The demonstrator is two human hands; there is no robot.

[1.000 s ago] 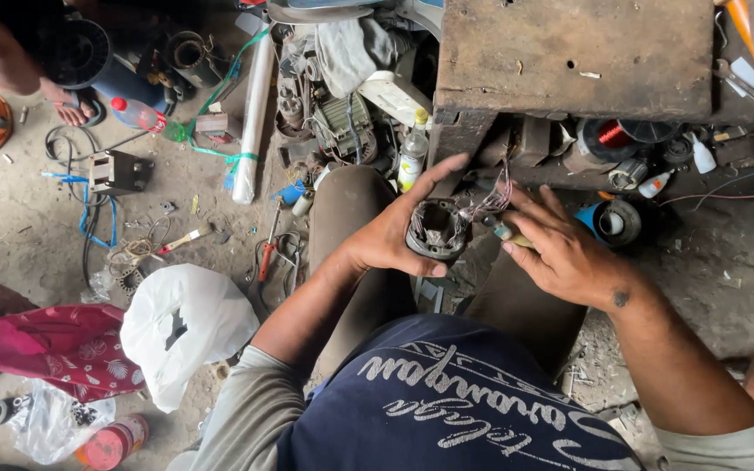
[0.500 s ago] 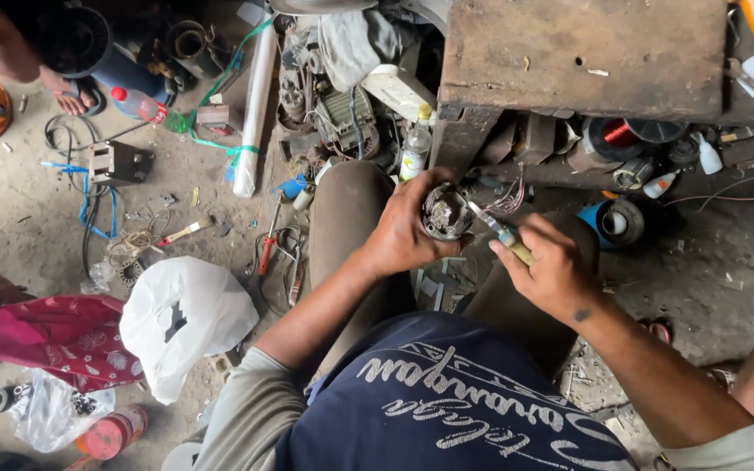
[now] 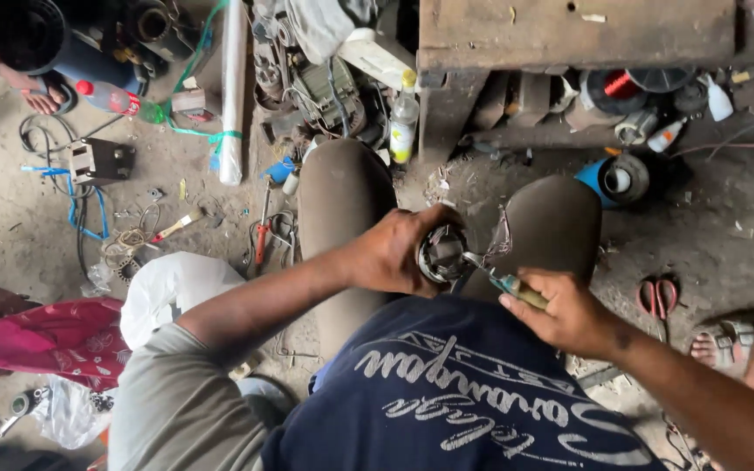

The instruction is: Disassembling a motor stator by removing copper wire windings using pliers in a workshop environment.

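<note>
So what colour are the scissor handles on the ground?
Red scissors, best seen in the head view.

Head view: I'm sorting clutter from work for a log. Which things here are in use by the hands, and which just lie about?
In use:
left hand grips the round motor stator
right hand holds a teal-handled tool against it

Lying about:
clear plastic bottle
white pipe
red-handled pliers
blue spool
scissors
white bag
</note>
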